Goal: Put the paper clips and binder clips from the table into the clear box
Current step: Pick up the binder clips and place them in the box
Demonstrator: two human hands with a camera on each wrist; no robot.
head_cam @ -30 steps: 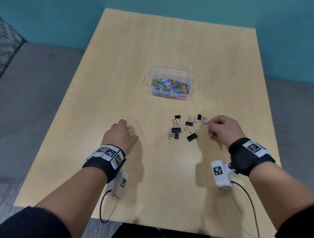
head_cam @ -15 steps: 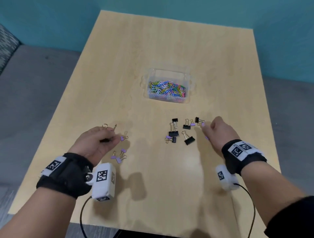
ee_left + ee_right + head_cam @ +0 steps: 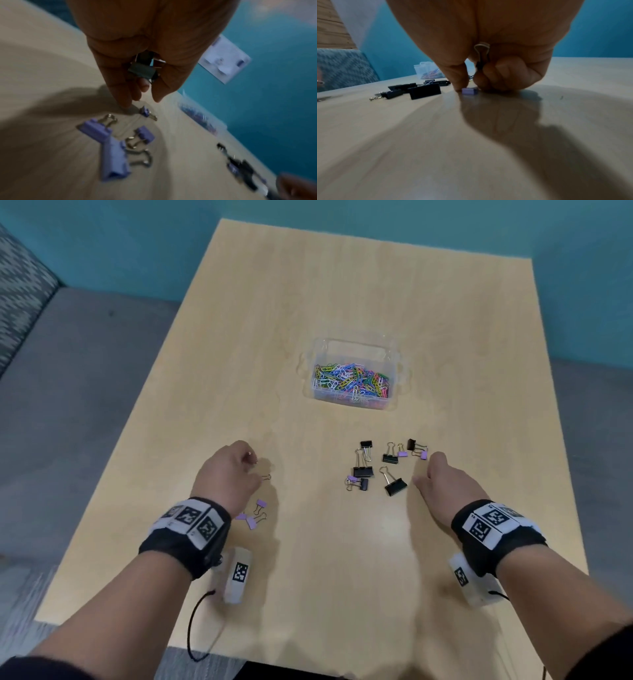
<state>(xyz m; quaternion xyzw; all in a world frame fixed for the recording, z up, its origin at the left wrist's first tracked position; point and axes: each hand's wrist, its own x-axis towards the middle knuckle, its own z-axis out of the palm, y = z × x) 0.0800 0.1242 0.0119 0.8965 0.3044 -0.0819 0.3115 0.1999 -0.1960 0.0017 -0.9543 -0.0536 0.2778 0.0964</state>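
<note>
The clear box (image 3: 394, 361) stands mid-table with several coloured paper clips (image 3: 352, 380) inside. Black binder clips (image 3: 363, 472) and small purple ones (image 3: 402, 454) lie in a cluster in front of it. My right hand (image 3: 426, 470) is at the cluster's right edge; it holds a black binder clip (image 3: 482, 56) in its curled fingers, and a fingertip touches a purple clip (image 3: 469, 90) on the table. My left hand (image 3: 251, 470) hovers at the near left, gripping a black binder clip (image 3: 143, 69), fingertips beside a small purple clip (image 3: 145, 111). More purple clips (image 3: 255, 517) lie under its wrist.
The wooden table (image 3: 342, 285) runs to a teal wall at the back and right. Its left edge drops to grey floor and a patterned seat (image 3: 20, 278). Bare tabletop lies between my hands and behind the box.
My left hand has turned back-up again and moved forward over the purple clips, fingers down toward the small one. My right hand stays low by the cluster's right edge.
</note>
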